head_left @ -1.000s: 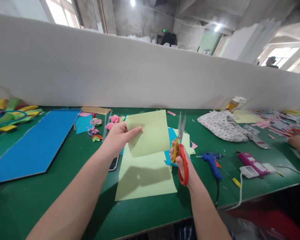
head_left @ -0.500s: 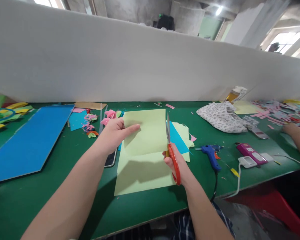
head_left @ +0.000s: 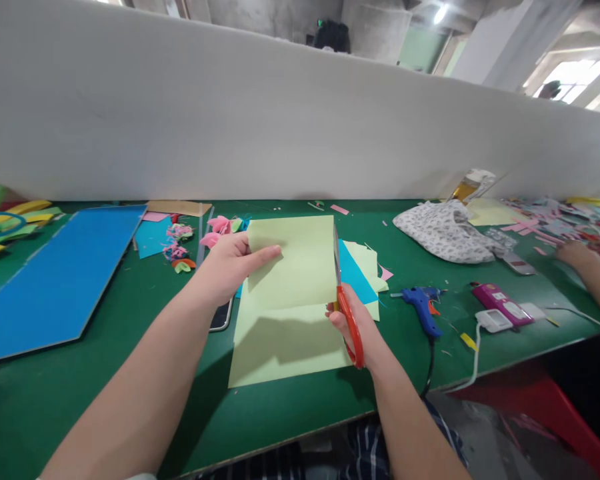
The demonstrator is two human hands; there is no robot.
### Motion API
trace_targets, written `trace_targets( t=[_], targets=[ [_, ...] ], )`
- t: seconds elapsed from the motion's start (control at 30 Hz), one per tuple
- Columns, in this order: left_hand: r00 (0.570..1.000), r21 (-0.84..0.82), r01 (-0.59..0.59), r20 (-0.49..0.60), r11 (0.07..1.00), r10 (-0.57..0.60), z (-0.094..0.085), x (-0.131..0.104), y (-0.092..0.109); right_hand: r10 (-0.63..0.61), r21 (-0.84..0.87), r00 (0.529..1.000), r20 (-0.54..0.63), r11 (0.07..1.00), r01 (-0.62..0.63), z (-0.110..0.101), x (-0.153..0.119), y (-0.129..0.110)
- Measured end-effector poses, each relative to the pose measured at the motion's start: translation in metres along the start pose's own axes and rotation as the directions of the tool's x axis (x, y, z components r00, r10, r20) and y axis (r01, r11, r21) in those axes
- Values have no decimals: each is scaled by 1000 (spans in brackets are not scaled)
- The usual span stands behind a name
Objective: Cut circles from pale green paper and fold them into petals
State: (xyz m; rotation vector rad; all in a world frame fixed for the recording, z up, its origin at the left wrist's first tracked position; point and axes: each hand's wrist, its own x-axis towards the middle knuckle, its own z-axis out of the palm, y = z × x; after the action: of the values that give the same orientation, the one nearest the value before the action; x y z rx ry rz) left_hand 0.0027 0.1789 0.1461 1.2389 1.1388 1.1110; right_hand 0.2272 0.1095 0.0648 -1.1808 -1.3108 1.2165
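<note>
My left hand (head_left: 235,267) pinches the left edge of a pale green paper sheet (head_left: 297,260), thumb on top. This sheet is raised a little over another pale green sheet (head_left: 285,363) lying on the table, and its shadow falls there. Red-handled scissors (head_left: 351,327) are in my right hand (head_left: 363,327), with the blades pointing away from me along the raised sheet's right edge. Part of the blades is hidden by the paper. Under and beside the scissors lie blue paper (head_left: 355,277) and more pale green pieces. A phone (head_left: 221,316) shows partly beneath my left wrist.
A large blue board (head_left: 65,273) covers the left of the green table (head_left: 275,427). On the right lie a blue glue gun (head_left: 423,310), a purple pack (head_left: 503,303) with white cables and a patterned cloth (head_left: 440,230). Another person's hand (head_left: 577,257) works among pink scraps.
The scissors' blades have moved in against the raised sheet's right edge, and the paper now covers part of them. My left hand keeps the same hold. The view has shifted slightly.
</note>
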Motion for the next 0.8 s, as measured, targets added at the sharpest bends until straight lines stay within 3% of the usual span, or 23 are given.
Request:
trace_targets(
  t=[0.37, 0.8],
  targets=[
    [999, -67, 14, 40, 998, -12, 1, 0, 0, 10, -44, 999, -34, 999, -11, 2, 0, -1],
    [998, -32, 42, 56, 999, -40, 2, -2, 3, 18, -94, 997, -75, 995, -25, 4, -1, -8]
  ],
)
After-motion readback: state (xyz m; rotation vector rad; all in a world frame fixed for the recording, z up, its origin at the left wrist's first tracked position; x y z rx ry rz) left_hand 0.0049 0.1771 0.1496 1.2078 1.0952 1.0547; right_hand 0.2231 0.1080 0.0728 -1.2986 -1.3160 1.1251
